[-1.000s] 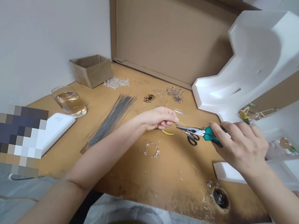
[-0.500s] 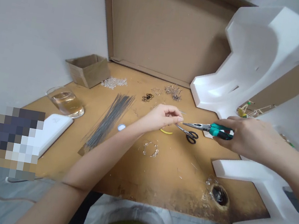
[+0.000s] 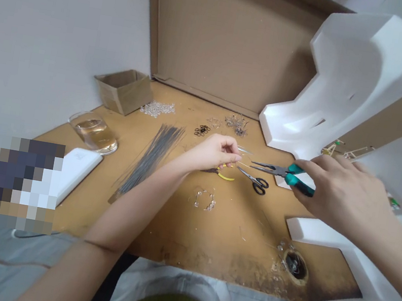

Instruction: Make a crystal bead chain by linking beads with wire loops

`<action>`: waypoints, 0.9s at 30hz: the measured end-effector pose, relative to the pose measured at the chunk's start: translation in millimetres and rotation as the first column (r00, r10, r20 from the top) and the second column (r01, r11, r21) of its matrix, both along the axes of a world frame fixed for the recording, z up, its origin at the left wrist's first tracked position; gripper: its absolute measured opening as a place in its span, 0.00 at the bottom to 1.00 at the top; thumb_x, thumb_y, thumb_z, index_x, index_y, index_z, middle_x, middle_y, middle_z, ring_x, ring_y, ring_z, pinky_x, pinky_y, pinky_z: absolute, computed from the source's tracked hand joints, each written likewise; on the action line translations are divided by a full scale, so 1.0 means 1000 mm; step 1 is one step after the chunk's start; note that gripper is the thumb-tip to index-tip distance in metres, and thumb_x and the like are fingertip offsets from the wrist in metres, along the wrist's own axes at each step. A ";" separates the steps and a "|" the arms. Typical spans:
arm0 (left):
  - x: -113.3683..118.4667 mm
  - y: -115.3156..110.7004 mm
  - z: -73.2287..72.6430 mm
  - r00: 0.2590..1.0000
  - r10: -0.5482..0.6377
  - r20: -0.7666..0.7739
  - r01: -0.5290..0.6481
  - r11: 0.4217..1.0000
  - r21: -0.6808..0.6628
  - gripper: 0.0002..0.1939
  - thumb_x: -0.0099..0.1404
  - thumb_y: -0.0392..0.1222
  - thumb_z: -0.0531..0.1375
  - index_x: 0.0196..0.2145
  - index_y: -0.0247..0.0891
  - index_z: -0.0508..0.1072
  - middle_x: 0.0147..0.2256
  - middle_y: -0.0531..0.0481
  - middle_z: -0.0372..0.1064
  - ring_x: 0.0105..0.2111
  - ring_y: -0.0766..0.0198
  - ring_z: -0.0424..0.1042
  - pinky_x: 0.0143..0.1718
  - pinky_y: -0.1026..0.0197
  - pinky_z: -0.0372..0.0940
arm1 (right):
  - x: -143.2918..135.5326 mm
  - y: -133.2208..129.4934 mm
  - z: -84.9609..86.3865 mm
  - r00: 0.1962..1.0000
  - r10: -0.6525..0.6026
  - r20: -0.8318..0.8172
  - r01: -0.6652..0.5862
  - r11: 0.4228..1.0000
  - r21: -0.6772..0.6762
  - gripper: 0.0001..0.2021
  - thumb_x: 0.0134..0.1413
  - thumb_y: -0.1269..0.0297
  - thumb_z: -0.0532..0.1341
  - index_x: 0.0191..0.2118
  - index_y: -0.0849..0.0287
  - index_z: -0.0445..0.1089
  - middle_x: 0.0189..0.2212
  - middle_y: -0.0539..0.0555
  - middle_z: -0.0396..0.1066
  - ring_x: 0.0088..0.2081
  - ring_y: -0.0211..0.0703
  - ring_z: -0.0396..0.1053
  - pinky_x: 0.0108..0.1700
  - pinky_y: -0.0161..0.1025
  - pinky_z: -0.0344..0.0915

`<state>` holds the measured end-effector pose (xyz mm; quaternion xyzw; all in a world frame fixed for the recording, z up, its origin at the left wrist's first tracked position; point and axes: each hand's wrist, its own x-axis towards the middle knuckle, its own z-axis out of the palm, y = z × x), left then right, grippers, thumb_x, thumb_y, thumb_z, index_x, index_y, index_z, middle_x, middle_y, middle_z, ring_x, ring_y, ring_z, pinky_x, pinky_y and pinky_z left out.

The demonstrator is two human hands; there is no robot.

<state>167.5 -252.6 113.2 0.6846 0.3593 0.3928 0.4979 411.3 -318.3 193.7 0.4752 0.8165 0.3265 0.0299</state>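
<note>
Over the middle of the table, my left hand (image 3: pixel 220 153) pinches a thin wire (image 3: pixel 244 164) that sticks out to the right. My right hand (image 3: pixel 337 188) is wrapped round the green-and-black handles of needle-nose pliers (image 3: pixel 280 171), whose jaws are parted near the wire's free end. Below them lie black-handled scissors (image 3: pixel 257 182). Yellow-handled pliers (image 3: pixel 225 177) lie partly hidden under my left hand. Nearer to me is a loop of wire with clear beads (image 3: pixel 205 200).
Left of my forearm lies a bundle of grey wires (image 3: pixel 151 157). A glass of liquid (image 3: pixel 94 133), a small cardboard box (image 3: pixel 124 91) and clear beads (image 3: pixel 157 109) stand farther left. White foam (image 3: pixel 280 125) borders the right; a hole (image 3: pixel 295 264) is near the front edge.
The pliers' jaws and handles have opened, and their tips have come away from the wire at my left fingers. My right hand has spread wider. The view has shifted slightly.
</note>
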 end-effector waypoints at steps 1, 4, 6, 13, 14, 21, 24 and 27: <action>0.001 -0.001 0.000 1.000 0.015 -0.016 -0.014 0.999 0.040 0.07 0.57 0.38 0.60 0.26 0.34 0.65 0.23 0.53 0.66 0.19 0.74 0.62 0.22 0.68 0.58 | 0.000 0.000 -0.001 0.999 -0.033 -0.008 0.033 0.999 -0.009 0.16 0.52 0.57 0.55 0.44 0.58 0.69 0.33 0.60 0.70 0.35 0.54 0.66 0.31 0.43 0.54; 0.002 -0.006 0.001 0.986 0.109 -0.128 -0.073 0.964 0.256 0.06 0.57 0.39 0.59 0.26 0.35 0.67 0.25 0.53 0.67 0.23 0.72 0.64 0.25 0.68 0.58 | -0.001 -0.001 -0.003 0.985 -0.159 -0.062 0.142 0.964 -0.223 0.16 0.50 0.51 0.56 0.41 0.54 0.69 0.29 0.56 0.70 0.27 0.48 0.66 0.25 0.39 0.52; 0.002 -0.009 0.001 0.960 0.176 -0.219 -0.084 0.924 0.373 0.05 0.58 0.39 0.58 0.26 0.35 0.68 0.25 0.53 0.68 0.25 0.71 0.64 0.26 0.67 0.57 | -0.001 -0.002 -0.004 0.986 -0.153 -0.064 0.132 0.957 -0.258 0.16 0.50 0.51 0.56 0.41 0.54 0.69 0.29 0.55 0.70 0.28 0.48 0.66 0.26 0.40 0.53; 0.003 -0.001 -0.006 0.971 0.101 -0.216 -0.063 0.982 0.176 0.05 0.57 0.40 0.58 0.27 0.35 0.68 0.22 0.54 0.65 0.22 0.72 0.63 0.23 0.68 0.57 | 0.004 -0.003 0.000 0.986 0.135 0.094 -0.144 0.985 0.091 0.15 0.55 0.60 0.54 0.47 0.55 0.66 0.39 0.60 0.70 0.39 0.55 0.63 0.37 0.46 0.53; 0.003 0.000 -0.005 0.984 0.064 -0.167 -0.048 0.994 0.095 0.05 0.57 0.39 0.58 0.27 0.34 0.68 0.21 0.54 0.65 0.21 0.72 0.63 0.22 0.68 0.57 | 0.006 -0.003 -0.001 0.980 0.158 0.122 -0.173 0.978 0.118 0.14 0.55 0.62 0.53 0.47 0.54 0.66 0.38 0.59 0.70 0.37 0.54 0.63 0.36 0.45 0.52; 0.006 -0.002 0.003 1.000 -0.011 0.002 0.011 0.988 -0.154 0.05 0.57 0.33 0.60 0.25 0.32 0.66 0.18 0.54 0.64 0.18 0.75 0.62 0.18 0.71 0.56 | 0.005 -0.006 -0.012 0.936 0.240 0.257 -0.296 0.933 0.207 0.13 0.56 0.67 0.53 0.47 0.52 0.65 0.34 0.53 0.71 0.33 0.46 0.61 0.34 0.42 0.48; 0.007 -0.004 0.004 1.000 -0.019 0.008 0.020 0.985 -0.172 0.06 0.57 0.33 0.60 0.25 0.31 0.66 0.17 0.55 0.63 0.16 0.77 0.61 0.17 0.71 0.55 | 0.000 -0.005 -0.015 0.931 0.249 0.266 -0.307 0.929 0.205 0.15 0.56 0.67 0.53 0.49 0.51 0.64 0.36 0.53 0.71 0.34 0.46 0.60 0.34 0.42 0.48; 0.007 -0.004 0.003 1.000 -0.020 0.005 0.021 0.983 -0.180 0.06 0.58 0.32 0.60 0.25 0.31 0.66 0.17 0.56 0.63 0.16 0.77 0.61 0.17 0.71 0.55 | -0.003 -0.004 -0.015 0.946 0.234 0.223 -0.264 0.958 0.112 0.17 0.56 0.68 0.51 0.51 0.50 0.63 0.38 0.54 0.71 0.36 0.47 0.61 0.35 0.42 0.48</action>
